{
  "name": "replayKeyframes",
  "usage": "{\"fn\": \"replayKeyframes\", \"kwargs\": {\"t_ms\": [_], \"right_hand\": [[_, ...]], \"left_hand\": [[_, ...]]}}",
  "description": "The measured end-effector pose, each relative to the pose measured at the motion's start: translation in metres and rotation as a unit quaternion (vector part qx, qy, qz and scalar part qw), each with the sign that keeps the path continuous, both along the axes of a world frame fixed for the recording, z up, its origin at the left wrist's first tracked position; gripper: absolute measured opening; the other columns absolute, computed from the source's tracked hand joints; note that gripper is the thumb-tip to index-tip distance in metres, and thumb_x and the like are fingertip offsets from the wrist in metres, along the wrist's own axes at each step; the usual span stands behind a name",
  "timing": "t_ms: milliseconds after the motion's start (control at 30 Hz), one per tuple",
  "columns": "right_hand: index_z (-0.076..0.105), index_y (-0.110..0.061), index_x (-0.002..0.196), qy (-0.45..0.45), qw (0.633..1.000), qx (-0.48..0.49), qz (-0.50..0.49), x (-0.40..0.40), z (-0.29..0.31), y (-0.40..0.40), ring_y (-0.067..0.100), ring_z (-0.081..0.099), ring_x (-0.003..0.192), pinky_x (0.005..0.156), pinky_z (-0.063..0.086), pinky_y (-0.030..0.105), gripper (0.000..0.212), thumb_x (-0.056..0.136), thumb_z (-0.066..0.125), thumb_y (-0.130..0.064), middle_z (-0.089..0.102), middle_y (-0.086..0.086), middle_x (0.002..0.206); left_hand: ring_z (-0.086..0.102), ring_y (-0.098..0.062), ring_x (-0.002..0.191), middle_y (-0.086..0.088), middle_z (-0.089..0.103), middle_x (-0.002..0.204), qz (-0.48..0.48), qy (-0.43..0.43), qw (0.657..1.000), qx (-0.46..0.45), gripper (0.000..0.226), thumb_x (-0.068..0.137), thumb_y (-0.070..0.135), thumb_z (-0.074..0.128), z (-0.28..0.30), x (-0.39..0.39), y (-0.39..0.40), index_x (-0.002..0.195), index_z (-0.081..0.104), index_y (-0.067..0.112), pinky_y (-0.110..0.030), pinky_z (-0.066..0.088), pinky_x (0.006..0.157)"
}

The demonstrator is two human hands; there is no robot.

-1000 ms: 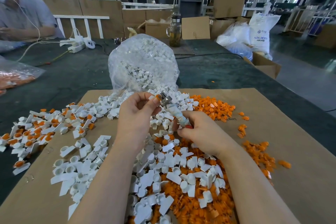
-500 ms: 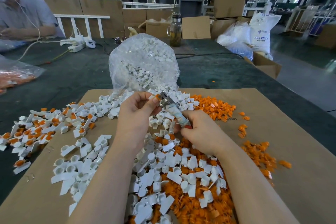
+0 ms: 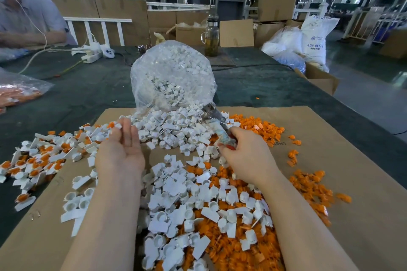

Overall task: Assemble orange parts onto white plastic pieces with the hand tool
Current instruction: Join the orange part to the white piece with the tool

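Tossing clear with your left hand (image 3: 123, 149), fingers spread, keep your right hand (image 3: 246, 158) gripping the hand tool (image 3: 214, 123), pointing eleven o'clock.

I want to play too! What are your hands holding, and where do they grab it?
The right hand grips the metal-tipped hand tool by its wrapped handle end. The left hand is open, palm up, holding nothing.
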State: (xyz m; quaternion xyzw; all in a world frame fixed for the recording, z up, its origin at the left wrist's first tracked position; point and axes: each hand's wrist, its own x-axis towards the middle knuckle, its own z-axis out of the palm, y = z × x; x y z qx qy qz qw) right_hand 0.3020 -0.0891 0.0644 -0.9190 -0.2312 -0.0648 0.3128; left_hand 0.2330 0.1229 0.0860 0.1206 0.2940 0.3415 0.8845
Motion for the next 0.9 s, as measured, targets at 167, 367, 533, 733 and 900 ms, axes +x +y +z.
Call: {"fn": "replayKeyframes", "kwargs": {"t_ms": [167,367,533,733,900], "right_hand": [[0.048,-0.028,0.072,-0.013,0.999,0.000,-0.044,0.002,-0.003,0.000,0.008,0.052,0.059,0.048,0.031,0.022,0.022,0.091,0.058,-0.032,0.055,-0.009,0.068],[0.049,-0.027,0.069,-0.015,0.998,-0.003,-0.058,0.004,-0.003,-0.002,0.008,0.051,0.055,0.046,0.031,0.021,0.025,0.090,0.059,-0.031,0.054,-0.008,0.064],[0.049,-0.030,0.070,0.013,0.999,-0.038,0.012,0.002,-0.001,-0.001,0.007,0.054,0.059,0.048,0.035,0.021,0.025,0.090,0.061,-0.038,0.058,-0.009,0.069],[0.045,-0.032,0.065,-0.005,0.990,-0.121,0.066,-0.005,-0.002,0.006,0.003,0.051,0.062,0.050,0.035,0.023,0.033,0.086,0.062,-0.050,0.054,-0.012,0.068],[0.050,-0.031,0.071,-0.001,0.986,-0.150,0.070,-0.004,-0.004,0.009,0.008,0.054,0.066,0.052,0.041,0.026,0.027,0.085,0.061,-0.052,0.055,-0.011,0.070]], "left_hand": [[0.072,-0.006,0.081,-0.002,0.071,0.103,0.047,-0.034,0.998,-0.040,0.020,0.104,0.006,0.042,-0.003,-0.003,0.011,0.098,0.061,0.008,-0.020,0.059,0.076],[0.072,-0.003,0.074,-0.001,0.075,0.099,-0.036,0.020,0.996,0.083,0.013,0.094,0.010,0.064,-0.002,-0.001,0.005,0.106,0.068,0.006,-0.018,0.058,0.068],[0.065,-0.007,0.069,0.005,0.077,0.082,-0.228,0.209,0.873,0.376,0.009,0.088,0.015,0.071,0.000,0.002,-0.020,0.097,0.071,0.019,-0.025,0.051,0.064],[0.059,-0.013,0.066,0.001,0.071,0.080,-0.267,0.312,0.721,0.558,0.007,0.091,0.017,0.069,-0.007,0.007,-0.033,0.086,0.070,0.021,-0.029,0.051,0.060],[0.055,-0.006,0.053,0.006,0.068,0.077,-0.251,0.332,0.639,0.647,0.021,0.089,0.009,0.064,-0.012,0.007,-0.029,0.079,0.068,0.027,-0.015,0.042,0.044]]}}
